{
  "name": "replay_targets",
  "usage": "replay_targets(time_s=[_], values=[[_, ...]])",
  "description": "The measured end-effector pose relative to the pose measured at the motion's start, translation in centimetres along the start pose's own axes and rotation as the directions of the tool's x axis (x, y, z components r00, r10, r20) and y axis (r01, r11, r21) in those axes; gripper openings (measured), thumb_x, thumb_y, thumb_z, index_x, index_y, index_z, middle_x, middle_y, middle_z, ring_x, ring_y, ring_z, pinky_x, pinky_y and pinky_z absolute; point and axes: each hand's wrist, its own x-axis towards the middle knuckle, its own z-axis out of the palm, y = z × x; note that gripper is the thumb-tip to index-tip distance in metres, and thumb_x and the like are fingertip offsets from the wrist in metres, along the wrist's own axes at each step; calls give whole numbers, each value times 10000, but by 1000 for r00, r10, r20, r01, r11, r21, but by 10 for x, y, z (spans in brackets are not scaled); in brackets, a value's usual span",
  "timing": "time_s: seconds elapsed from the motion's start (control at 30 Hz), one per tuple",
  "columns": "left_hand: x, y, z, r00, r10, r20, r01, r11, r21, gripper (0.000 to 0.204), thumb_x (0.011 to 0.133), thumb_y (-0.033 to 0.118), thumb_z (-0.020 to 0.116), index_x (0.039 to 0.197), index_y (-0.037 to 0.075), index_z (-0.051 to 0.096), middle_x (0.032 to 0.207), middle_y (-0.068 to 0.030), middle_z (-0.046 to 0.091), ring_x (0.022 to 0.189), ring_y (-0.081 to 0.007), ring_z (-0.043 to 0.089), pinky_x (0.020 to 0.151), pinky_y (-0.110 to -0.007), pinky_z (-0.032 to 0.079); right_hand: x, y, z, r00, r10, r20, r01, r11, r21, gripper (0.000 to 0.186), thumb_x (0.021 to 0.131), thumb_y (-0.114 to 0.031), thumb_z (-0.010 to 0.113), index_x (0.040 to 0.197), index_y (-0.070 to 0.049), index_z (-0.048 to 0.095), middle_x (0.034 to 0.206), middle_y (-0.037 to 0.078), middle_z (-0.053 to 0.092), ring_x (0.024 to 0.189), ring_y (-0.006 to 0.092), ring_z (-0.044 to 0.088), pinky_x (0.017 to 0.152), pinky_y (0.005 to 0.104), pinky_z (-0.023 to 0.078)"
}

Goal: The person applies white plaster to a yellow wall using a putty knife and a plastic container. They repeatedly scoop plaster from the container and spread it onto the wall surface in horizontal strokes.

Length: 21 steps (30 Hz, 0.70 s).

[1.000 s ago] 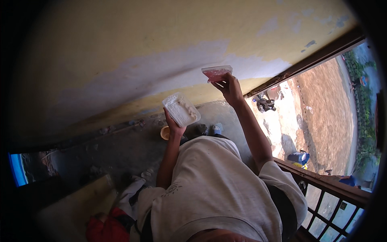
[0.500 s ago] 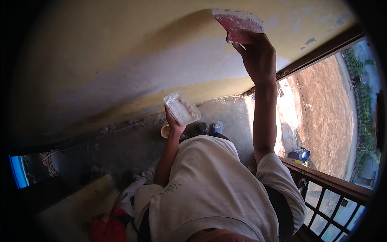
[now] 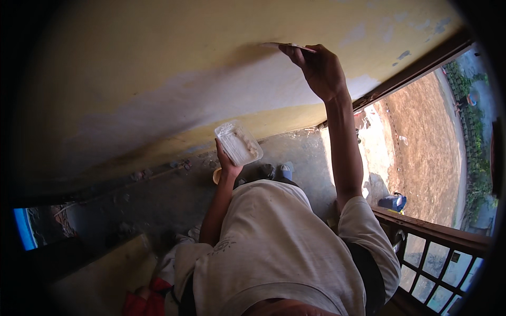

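Left hand (image 3: 227,165), bare — nearer and to the left, fingers curled in a hold; left forearm (image 3: 220,203) running from near to far, slightly rightward. Right hand (image 3: 323,73), bare — farther and to the right, fingers pinched, pointing left; right forearm (image 3: 346,142) outstretched, wrist angled leftward.

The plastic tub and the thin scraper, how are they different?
The tub is boxy with raised sides; the scraper is thin, seen nearly edge-on. The tub is low in the left hand; the scraper is up by the wall in the right hand. The tub looks bigger here than the scraper. Each is held in one hand.
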Motion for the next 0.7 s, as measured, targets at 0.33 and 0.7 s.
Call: replay_targets(time_s=[0.33, 0.7], values=[[-8, 15, -15, 1000, -1, -27, 1, 1000, 4, 673, 1018, 663, 422, 1507, 203, 476, 1450, -45, 562, 1338, -286, 532, 1138, -533, 413, -52, 57, -61, 986, -1, -167, -15, 995, -99, 266, 1019, -165, 491, 1127, 42, 618, 1106, 176, 703, 1008, 289, 706, 966, 425, 583], [-10, 17, -16, 1000, -8, -7, 8, 1000, 13, 708, 1010, 682, 431, 1525, 196, 451, 1494, -32, 535, 1367, -289, 512, 1156, -523, 390, -39, 207, -193, 903, 226, -365, -261, 964, -49, 302, 1035, -169, 446, 1124, 68, 612, 1132, 196, 694, 1105, 285, 670, 1055, 402, 537]])
